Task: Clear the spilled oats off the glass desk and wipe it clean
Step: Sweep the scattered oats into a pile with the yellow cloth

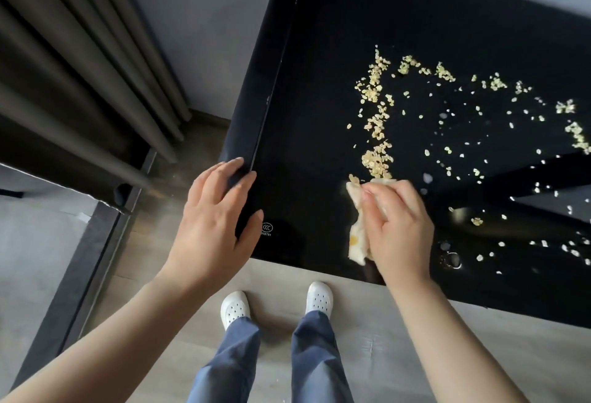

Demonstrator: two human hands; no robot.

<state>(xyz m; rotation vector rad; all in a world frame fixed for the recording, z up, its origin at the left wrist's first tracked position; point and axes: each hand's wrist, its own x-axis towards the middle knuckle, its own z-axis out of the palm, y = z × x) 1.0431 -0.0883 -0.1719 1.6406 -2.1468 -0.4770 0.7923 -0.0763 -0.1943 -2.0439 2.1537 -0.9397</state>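
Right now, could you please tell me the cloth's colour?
The cloth is cream with a yellow patch, clearest in the head view.

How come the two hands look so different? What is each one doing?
The right hand grips a pale cloth; the left hand holds nothing. The right hand's fingers curl round the cloth, while the left hand's fingers are straight and spread. The right hand is beside a line of oats; the left hand is at the glass desk's left edge, away from them. Both are bare.
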